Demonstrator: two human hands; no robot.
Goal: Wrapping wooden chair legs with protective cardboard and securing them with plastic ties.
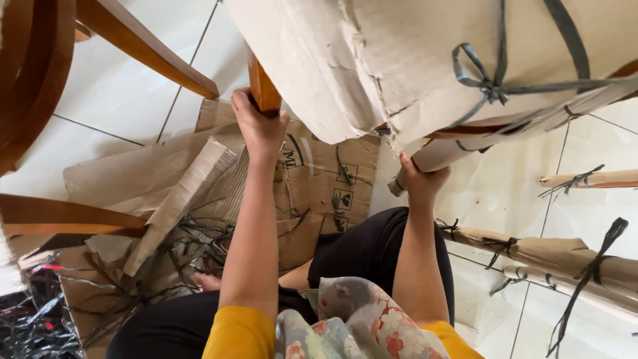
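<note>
Head view: your left hand (pixel 258 126) clasps the brown wooden chair leg (pixel 264 90) at twelve o'clock, your right hand (pixel 420 181) grips the cardboard-wrapped leg (pixel 438 156) at two o'clock, and the torn beige cardboard wrapping (pixel 372 60) could rip further and slip if you pull unevenly.

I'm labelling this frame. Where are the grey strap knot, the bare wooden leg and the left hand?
grey strap knot (pixel 490 86), head view, knot centre
bare wooden leg (pixel 263 90), head view, mid-shaft
left hand (pixel 258 126), head view, back
</note>
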